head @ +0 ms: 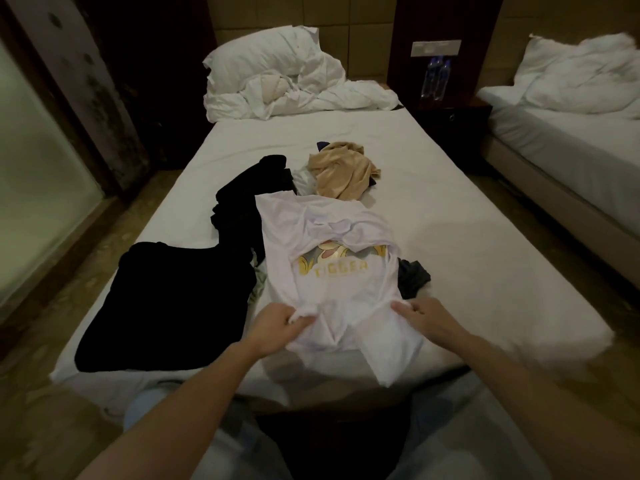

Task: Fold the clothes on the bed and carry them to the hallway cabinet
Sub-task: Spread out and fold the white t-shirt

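A white T-shirt (332,244) with a yellow "TIGGER" print lies crumpled down the middle of the bed (467,237). My left hand (282,323) pinches its near edge on the left. My right hand (424,317) grips the same edge on the right, and a loose part hangs over the foot of the bed. A large black garment (173,306) is spread to the left, with more black clothing (249,195) beyond it. A beige garment (343,171) sits bunched further up. A small dark piece (412,278) peeks out from under the shirt's right side.
White pillows and a rumpled duvet (287,81) fill the head of the bed. A dark nightstand (450,116) with two water bottles (434,79) stands on the right, then a second bed (571,126). A glass panel (34,188) lines the left wall.
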A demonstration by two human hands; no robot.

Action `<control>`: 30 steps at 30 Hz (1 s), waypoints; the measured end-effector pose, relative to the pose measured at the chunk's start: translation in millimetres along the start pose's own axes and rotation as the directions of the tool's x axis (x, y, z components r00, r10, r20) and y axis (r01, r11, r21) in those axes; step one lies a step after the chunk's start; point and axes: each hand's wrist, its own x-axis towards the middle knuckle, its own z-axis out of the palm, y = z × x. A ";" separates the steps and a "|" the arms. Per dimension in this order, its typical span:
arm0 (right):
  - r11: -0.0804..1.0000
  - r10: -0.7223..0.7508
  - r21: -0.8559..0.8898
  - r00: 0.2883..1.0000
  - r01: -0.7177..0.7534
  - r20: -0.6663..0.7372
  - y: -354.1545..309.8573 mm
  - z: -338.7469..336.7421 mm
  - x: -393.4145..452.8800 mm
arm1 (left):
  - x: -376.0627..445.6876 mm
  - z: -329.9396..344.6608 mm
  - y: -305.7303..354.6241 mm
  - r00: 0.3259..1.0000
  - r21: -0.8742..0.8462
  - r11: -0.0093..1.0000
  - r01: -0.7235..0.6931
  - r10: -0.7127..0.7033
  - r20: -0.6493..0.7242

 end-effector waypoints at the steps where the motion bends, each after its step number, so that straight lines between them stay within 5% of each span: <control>1: 0.998 0.041 0.050 0.999 -0.039 -0.036 -4.2 -3.2 0.7 | 1.3 -6.4 -0.4 0.996 -0.148 0.987 0.055 -0.065 -0.065; 6: 0.980 0.051 0.199 0.991 -0.026 -0.125 -23.9 -13.3 3.5 | 7.4 -39.6 14.9 0.951 -0.544 0.834 0.090 -0.235 -0.203; 11: 0.969 0.026 0.245 0.987 0.014 -0.160 -50.0 -24.8 7.2 | 3.8 -64.7 22.3 0.956 -0.469 0.881 0.057 -0.183 -0.228; 21: 0.934 -0.012 -0.351 0.976 -0.067 -0.216 -53.5 -41.6 27.6 | 4.4 -76.8 5.6 0.959 -0.401 0.897 0.187 -0.256 -0.124; 25: 0.989 0.015 -0.139 0.977 -0.046 -0.214 -59.3 -45.4 31.2 | 12.8 -75.3 9.5 0.963 -0.505 0.855 0.120 -0.224 -0.149; 30: 0.990 -0.138 -0.004 0.984 0.138 -0.112 -65.6 -50.3 36.0 | 32.8 -65.3 14.2 0.965 -0.591 0.792 0.154 -0.249 -0.082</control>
